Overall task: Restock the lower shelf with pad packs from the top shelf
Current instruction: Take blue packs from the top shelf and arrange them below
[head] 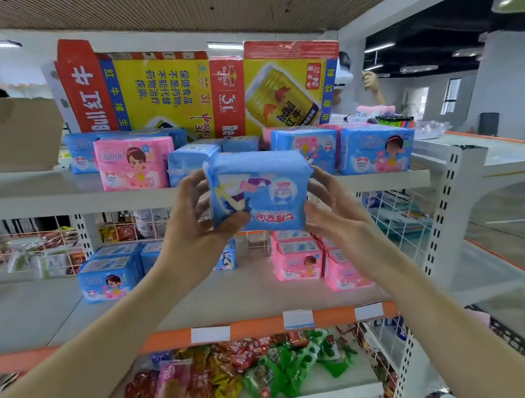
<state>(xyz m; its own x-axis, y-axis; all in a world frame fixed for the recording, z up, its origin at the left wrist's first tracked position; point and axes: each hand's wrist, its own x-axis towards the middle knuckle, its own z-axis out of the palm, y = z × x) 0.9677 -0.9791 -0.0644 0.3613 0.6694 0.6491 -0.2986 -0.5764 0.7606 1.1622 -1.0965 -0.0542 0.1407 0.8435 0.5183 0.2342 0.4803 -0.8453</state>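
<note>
Blue pad pack (pixel 263 188) upside down in mid-air, just in front of top shelf (pixel 31 185) edge, above lower shelf (pixel 200 296). Left grip (pixel 187 230) clasps its left end; right grip (pixel 335 218) curled round its right end.

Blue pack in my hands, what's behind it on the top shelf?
Behind the held pack, blue packs stand on the top shelf, with a Red Bull carton further back. The held pack covers their lower parts and the shelf edge there.
</note>
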